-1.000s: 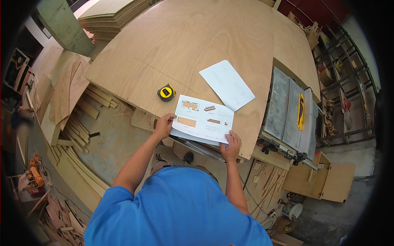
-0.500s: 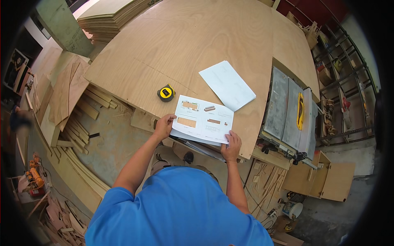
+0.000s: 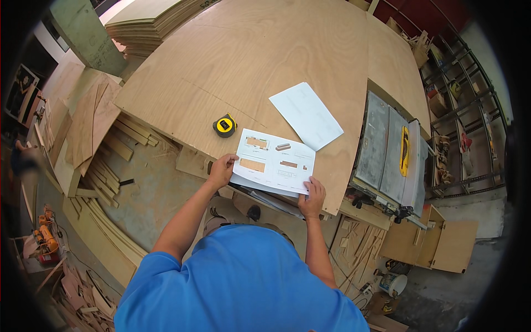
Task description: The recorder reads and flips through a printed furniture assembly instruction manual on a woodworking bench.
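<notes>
Between both hands I hold a white printed sheet (image 3: 271, 166) with small coloured furniture drawings, at the near edge of the big plywood table (image 3: 265, 61). My left hand (image 3: 222, 171) pinches the sheet's left edge. At its lower right corner, my right hand (image 3: 313, 197) grips it between thumb and fingers. More paper shows under the sheet's lower edge. A second set of white sheets (image 3: 307, 116) lies askew on the plywood, touching the held sheet's upper right corner. Just beyond my left hand sits a yellow and black tape measure (image 3: 225, 125).
A table saw (image 3: 390, 149) with a yellow insert adjoins the table on the right. Wood strips (image 3: 105, 177) and offcuts lie on the left floor. Stacked plywood (image 3: 149, 25) stands far left, metal shelving (image 3: 464, 110) far right. A blurred person (image 3: 23, 157) is at the left edge.
My hands and the sheet stay almost still. The blurred person at the far left has shifted slightly.
</notes>
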`<state>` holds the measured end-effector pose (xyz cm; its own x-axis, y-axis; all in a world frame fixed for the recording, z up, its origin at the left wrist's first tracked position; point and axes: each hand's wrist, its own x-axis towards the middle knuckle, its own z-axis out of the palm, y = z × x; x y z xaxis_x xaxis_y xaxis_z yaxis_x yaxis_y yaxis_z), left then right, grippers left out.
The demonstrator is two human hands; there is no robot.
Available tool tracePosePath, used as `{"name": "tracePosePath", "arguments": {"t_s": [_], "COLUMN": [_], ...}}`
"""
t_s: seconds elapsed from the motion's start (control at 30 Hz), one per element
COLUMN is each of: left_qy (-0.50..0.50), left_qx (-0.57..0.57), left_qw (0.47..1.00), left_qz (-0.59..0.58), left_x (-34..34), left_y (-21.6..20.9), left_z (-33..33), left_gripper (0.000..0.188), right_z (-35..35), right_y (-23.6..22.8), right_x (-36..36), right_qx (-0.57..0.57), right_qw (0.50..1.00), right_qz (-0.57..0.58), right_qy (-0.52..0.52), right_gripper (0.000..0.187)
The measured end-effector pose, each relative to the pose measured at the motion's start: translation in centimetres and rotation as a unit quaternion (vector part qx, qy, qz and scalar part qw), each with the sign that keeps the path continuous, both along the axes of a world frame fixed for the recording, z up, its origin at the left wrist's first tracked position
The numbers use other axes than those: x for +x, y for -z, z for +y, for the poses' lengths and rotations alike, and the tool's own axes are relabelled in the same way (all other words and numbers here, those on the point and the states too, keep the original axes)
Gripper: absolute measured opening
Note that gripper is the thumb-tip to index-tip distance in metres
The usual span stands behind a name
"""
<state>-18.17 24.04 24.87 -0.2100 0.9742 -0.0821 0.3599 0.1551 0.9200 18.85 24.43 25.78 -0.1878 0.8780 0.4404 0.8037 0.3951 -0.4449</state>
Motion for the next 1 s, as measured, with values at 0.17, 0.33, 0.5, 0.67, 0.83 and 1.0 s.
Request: {"name": "tracePosePath", "arguments": {"t_s": [0.17, 0.33, 0.5, 0.67, 0.83, 1.0], "left_qy": [0.0, 0.011, 0.01, 0.0, -0.009, -0.011], "left_qx": [0.012, -0.014, -0.014, -0.024, -0.028, -0.038], "left_qw": [1.0, 0.993, 0.997, 0.99, 0.982, 0.985], "left_qz": [-0.016, -0.113, -0.069, -0.141, -0.187, -0.166], "left_x": [-0.3, 0.0, -0.3, 0.1, 0.1, -0.3], "left_y": [0.7, -0.4, 0.6, 0.0, -0.3, -0.6], "left_z": [-0.5, -0.1, 0.3, -1.9, -4.2, -4.2], "left_gripper": [0.026, 0.033, 0.042, 0.044, 0.043, 0.041], "right_z": [-0.3, 2.4, 8.3, 9.7, 7.0, 4.4], "right_y": [0.3, 0.4, -1.5, 0.5, 0.7, 1.2], "right_x": [0.0, 1.6, 2.6, 5.7, 5.1, 4.1], "right_qx": [-0.004, -0.088, -0.282, -0.301, -0.268, -0.24], "right_qw": [1.0, 0.988, 0.84, 0.725, 0.646, 0.674], "right_qz": [0.015, 0.126, 0.436, 0.589, 0.7, 0.687], "right_qy": [-0.003, 0.028, 0.157, 0.188, 0.144, 0.128], "right_gripper": [0.03, 0.016, 0.025, 0.031, 0.04, 0.038]}}
